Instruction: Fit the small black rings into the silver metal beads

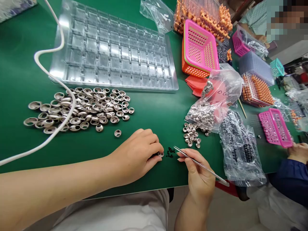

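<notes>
My left hand (141, 152) is closed near the table's front edge, its thumb and fingers pinching a small silver ring-shaped part (160, 154). Just right of it, a little group of tiny black pieces (170, 152) lies on the green table. Between the thumb and fingers of my right hand (198, 168) are metal tweezers (201, 165), whose tips point left above the black pieces and look slightly apart. A big pile of silver rings (89, 107) spreads behind my left hand, with one loose ring (117, 133) nearer. Smaller silver parts (191, 134) lie behind my right hand.
A clear compartment tray (115, 84) stands at the back, with a white cable (61, 83) crossing at left. Stacked baskets (201, 48), a bag of silver parts (216, 96) and a bag of black parts (240, 147) are on the right. Another person's hand (298, 152) shows at far right.
</notes>
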Action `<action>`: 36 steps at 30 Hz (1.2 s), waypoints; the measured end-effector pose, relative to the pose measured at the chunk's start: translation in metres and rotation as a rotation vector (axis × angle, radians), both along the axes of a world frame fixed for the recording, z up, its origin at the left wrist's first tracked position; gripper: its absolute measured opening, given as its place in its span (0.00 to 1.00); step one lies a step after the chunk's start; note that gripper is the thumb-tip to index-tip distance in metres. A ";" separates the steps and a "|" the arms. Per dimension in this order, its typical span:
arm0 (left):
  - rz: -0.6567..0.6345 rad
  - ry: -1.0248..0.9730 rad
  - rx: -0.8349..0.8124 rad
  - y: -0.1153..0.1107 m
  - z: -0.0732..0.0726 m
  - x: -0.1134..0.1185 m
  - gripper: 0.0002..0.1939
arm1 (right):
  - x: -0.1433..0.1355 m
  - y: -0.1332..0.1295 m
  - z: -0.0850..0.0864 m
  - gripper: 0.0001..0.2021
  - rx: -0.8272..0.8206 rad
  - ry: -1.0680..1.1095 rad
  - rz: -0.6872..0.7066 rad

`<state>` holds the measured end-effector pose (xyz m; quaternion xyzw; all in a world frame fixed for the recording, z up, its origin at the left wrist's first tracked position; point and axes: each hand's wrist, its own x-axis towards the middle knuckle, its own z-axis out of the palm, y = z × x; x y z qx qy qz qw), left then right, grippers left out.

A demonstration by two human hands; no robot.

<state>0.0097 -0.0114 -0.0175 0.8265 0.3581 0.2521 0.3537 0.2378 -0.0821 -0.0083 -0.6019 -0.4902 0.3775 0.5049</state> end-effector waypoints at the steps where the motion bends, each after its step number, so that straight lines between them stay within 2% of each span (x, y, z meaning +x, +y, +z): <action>1: 0.000 -0.002 -0.001 0.000 0.000 0.000 0.03 | -0.001 0.000 0.000 0.09 -0.015 0.000 -0.016; 7: 0.000 -0.008 -0.009 -0.001 0.001 0.000 0.02 | -0.007 -0.002 0.000 0.05 -0.090 -0.054 -0.108; 18: -0.002 0.004 -0.013 0.000 0.001 0.001 0.03 | -0.010 0.002 0.007 0.03 -0.121 -0.123 -0.100; 36: -0.007 -0.002 -0.021 0.002 0.001 0.001 0.03 | -0.006 0.000 0.002 0.04 -0.113 -0.150 -0.059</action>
